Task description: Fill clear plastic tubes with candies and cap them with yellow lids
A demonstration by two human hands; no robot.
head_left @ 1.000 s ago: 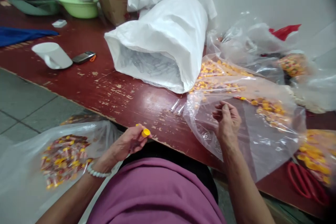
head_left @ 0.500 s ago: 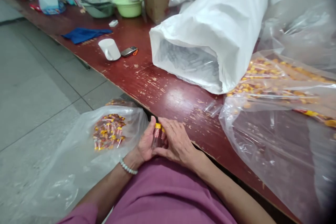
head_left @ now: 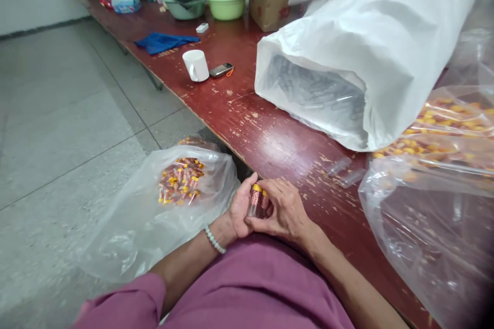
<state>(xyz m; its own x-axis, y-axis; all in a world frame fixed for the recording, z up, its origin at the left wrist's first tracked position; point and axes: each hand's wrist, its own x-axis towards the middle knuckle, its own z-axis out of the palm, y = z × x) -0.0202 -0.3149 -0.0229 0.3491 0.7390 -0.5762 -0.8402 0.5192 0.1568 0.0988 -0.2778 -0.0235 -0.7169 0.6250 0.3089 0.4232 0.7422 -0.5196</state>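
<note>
"What's gripped?"
"The left hand (head_left: 240,211) and right hand (head_left: 284,209) close together around clear, cylindrical, apparently plastic tubes with yellow caps (head_left: 254,201), by the near edge of the chipped red-brown wooden table (head_left: 239,108)."
"The risk?"
"They're bunched; one loosened finger could drop a tube beside the table."

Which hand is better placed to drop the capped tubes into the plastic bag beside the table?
Probably the left hand: it lies nearer the plastic bag. The right hand also holds the capped tubes, but sits farther from that bag.
</note>
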